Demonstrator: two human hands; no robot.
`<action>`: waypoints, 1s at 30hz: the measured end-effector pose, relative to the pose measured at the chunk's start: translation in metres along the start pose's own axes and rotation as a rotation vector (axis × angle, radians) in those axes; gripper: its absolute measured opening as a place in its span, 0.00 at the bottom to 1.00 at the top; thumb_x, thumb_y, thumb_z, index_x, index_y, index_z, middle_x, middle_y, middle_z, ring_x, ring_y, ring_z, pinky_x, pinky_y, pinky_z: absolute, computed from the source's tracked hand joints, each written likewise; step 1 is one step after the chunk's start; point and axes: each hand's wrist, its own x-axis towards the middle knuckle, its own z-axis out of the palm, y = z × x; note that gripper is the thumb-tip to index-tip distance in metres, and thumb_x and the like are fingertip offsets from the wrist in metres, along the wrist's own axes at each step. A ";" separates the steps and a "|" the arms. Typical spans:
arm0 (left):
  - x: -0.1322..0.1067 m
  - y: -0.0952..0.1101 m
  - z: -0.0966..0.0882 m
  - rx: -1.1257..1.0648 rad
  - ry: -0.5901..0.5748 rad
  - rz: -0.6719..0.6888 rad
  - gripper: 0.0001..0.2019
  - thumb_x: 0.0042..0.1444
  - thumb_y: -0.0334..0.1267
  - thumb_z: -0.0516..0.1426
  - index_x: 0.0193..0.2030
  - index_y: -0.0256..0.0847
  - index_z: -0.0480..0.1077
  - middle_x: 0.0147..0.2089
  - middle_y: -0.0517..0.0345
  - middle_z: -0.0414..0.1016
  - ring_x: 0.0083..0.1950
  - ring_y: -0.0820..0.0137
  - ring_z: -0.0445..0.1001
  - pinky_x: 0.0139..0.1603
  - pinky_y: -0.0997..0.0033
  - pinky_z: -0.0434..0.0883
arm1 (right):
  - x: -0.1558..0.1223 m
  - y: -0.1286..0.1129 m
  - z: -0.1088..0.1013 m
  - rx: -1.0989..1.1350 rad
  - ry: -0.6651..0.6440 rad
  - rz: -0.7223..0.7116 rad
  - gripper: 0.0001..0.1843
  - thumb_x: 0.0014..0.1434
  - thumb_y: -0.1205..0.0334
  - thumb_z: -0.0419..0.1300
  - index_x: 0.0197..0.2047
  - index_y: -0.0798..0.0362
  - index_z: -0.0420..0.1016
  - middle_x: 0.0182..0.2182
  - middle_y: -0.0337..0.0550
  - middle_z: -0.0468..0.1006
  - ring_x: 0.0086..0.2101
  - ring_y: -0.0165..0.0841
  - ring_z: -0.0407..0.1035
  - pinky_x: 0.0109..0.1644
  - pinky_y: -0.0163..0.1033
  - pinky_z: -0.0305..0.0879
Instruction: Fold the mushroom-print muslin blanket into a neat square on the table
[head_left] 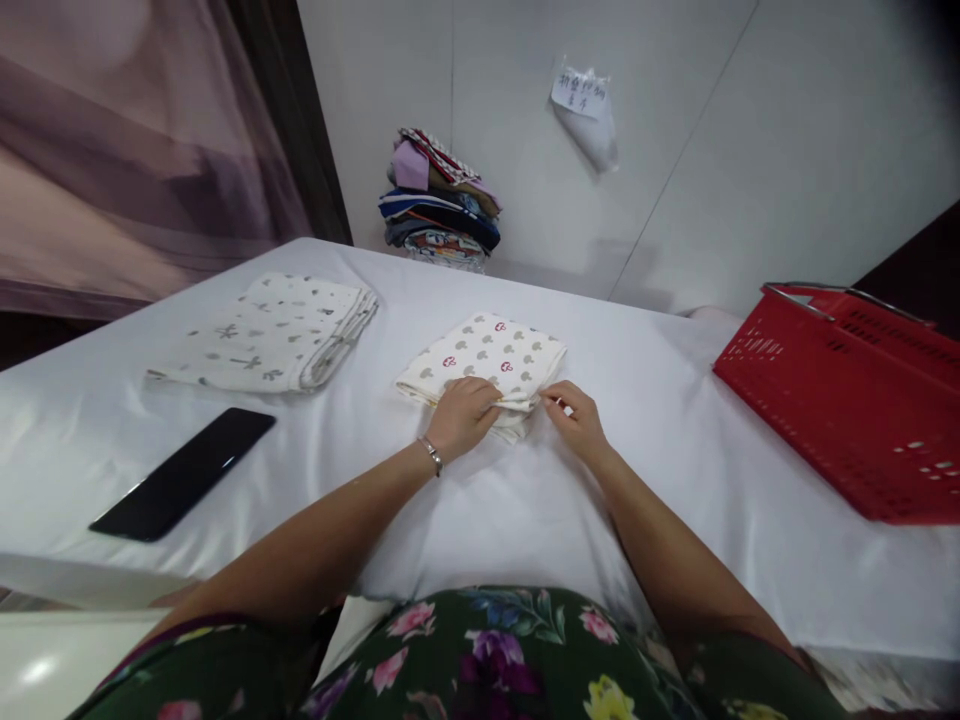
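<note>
A folded cream cloth point(491, 355) printed with grey and red mouse-head shapes lies in the middle of the white-covered table point(660, 400). My left hand point(463, 415), with a bracelet at the wrist, rests on the cloth's near edge with its fingers curled over the fabric. My right hand point(574, 418) pinches the cloth's near right corner between thumb and fingers. Both hands sit close together at the cloth's front edge.
A second folded cloth point(274, 335) with grey prints lies at the left. A black phone point(184, 472) lies near the left front. A red plastic basket point(855, 395) stands at the right. A stack of folded coloured fabrics point(439, 200) sits against the back wall.
</note>
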 end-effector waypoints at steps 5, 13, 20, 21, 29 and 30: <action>0.004 0.009 -0.003 -0.049 0.020 -0.069 0.07 0.51 0.32 0.54 0.36 0.42 0.69 0.39 0.58 0.73 0.44 0.66 0.68 0.47 0.64 0.62 | -0.003 0.009 0.001 -0.104 -0.304 0.109 0.12 0.53 0.68 0.54 0.40 0.51 0.75 0.32 0.37 0.77 0.31 0.29 0.68 0.36 0.33 0.61; 0.007 0.020 -0.004 -0.016 0.005 -0.063 0.10 0.51 0.32 0.54 0.41 0.42 0.69 0.40 0.57 0.72 0.44 0.66 0.68 0.46 0.64 0.63 | -0.004 -0.001 0.013 -0.435 -0.454 0.036 0.12 0.60 0.62 0.51 0.43 0.49 0.73 0.37 0.40 0.77 0.36 0.31 0.69 0.35 0.31 0.56; 0.011 0.023 0.001 0.117 -0.011 0.022 0.10 0.53 0.32 0.54 0.43 0.42 0.69 0.41 0.55 0.71 0.44 0.65 0.66 0.45 0.64 0.62 | -0.004 0.004 0.012 -0.301 -0.296 -0.026 0.12 0.61 0.65 0.49 0.42 0.51 0.73 0.36 0.40 0.76 0.37 0.29 0.68 0.38 0.31 0.58; 0.011 0.024 0.002 0.146 -0.012 0.029 0.09 0.53 0.33 0.53 0.42 0.42 0.69 0.41 0.55 0.71 0.44 0.65 0.66 0.44 0.63 0.62 | -0.004 0.005 0.010 -0.267 -0.285 -0.036 0.12 0.61 0.66 0.49 0.41 0.51 0.73 0.35 0.39 0.76 0.36 0.29 0.68 0.39 0.30 0.58; 0.005 0.024 0.011 0.258 -0.131 0.065 0.10 0.53 0.30 0.53 0.42 0.42 0.69 0.41 0.54 0.71 0.45 0.63 0.65 0.45 0.62 0.61 | -0.005 0.008 0.011 -0.157 -0.319 -0.045 0.10 0.59 0.68 0.51 0.38 0.51 0.73 0.34 0.39 0.76 0.35 0.29 0.68 0.39 0.31 0.58; 0.006 0.024 0.010 0.253 -0.119 0.055 0.10 0.53 0.31 0.53 0.42 0.42 0.69 0.41 0.54 0.71 0.45 0.63 0.65 0.45 0.62 0.61 | -0.005 0.007 0.011 -0.141 -0.306 -0.043 0.10 0.59 0.68 0.51 0.37 0.51 0.73 0.33 0.38 0.76 0.35 0.29 0.68 0.39 0.31 0.58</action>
